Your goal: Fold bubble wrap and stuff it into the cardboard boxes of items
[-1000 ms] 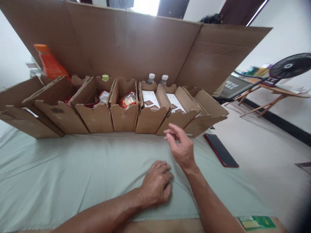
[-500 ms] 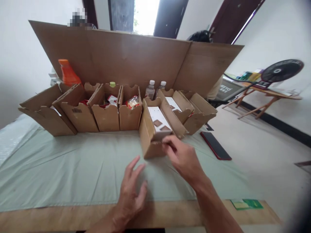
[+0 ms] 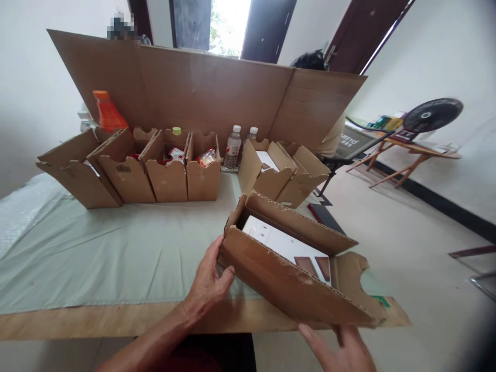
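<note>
A long open-topped cardboard box lies slantwise near the table's front edge, at the right. Inside it is a white carton with brown squares at one end. My left hand grips the box's left end, thumb against the near side and fingers partly hidden behind. At the lower right corner my right hand holds the box from below, its fingers partly out of sight. The box looks tilted, its right end nearer to me.
Several cardboard boxes with packets stand in a row at left. Two more, one a box with a white carton, stand at right. Plastic bottles and an orange bottle stand before the cardboard screen. A phone lies behind my box.
The box with the white carton has come out of the row towards me and turned sideways. My left hand has taken hold of its end; my right hand has moved down and right with it.
</note>
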A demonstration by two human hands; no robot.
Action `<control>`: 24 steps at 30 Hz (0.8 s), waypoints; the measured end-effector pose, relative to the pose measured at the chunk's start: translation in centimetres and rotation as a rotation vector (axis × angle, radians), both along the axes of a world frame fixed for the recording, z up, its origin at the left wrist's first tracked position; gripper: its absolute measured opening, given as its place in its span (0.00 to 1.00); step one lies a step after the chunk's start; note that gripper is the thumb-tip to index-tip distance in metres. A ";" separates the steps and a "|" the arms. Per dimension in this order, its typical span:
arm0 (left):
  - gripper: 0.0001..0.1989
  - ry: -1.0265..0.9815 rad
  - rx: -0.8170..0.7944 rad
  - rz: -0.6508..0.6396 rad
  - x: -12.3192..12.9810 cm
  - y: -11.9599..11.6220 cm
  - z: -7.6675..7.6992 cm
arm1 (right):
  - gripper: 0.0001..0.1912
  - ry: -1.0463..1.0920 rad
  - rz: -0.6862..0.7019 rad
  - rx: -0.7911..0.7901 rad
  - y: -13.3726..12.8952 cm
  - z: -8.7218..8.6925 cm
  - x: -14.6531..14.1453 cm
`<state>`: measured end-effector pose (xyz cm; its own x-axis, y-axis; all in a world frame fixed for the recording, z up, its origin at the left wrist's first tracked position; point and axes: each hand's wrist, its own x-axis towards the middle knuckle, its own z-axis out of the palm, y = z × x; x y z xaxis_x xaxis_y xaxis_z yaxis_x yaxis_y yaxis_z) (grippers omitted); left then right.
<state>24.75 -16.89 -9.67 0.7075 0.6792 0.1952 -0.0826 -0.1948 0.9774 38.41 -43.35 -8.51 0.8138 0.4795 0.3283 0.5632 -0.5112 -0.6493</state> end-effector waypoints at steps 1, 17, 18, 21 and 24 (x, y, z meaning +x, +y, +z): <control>0.33 -0.005 -0.014 0.047 -0.3 0.3 -0.1 | 0.24 0.003 0.018 0.033 1.8 0.1 0.0; 0.25 0.153 0.123 0.264 -0.5 13.8 -0.7 | 0.20 0.175 0.277 0.171 23.3 -1.6 7.5; 0.24 0.179 0.143 0.273 -0.6 13.8 -1.2 | 0.19 0.175 0.262 0.156 23.0 -2.1 7.5; 0.23 0.251 0.210 0.273 -0.7 13.9 -1.6 | 0.18 0.184 0.216 0.129 22.3 -2.7 8.4; 0.24 0.299 0.291 0.265 -0.4 13.5 -1.1 | 0.17 0.209 0.213 0.135 21.7 -2.4 9.3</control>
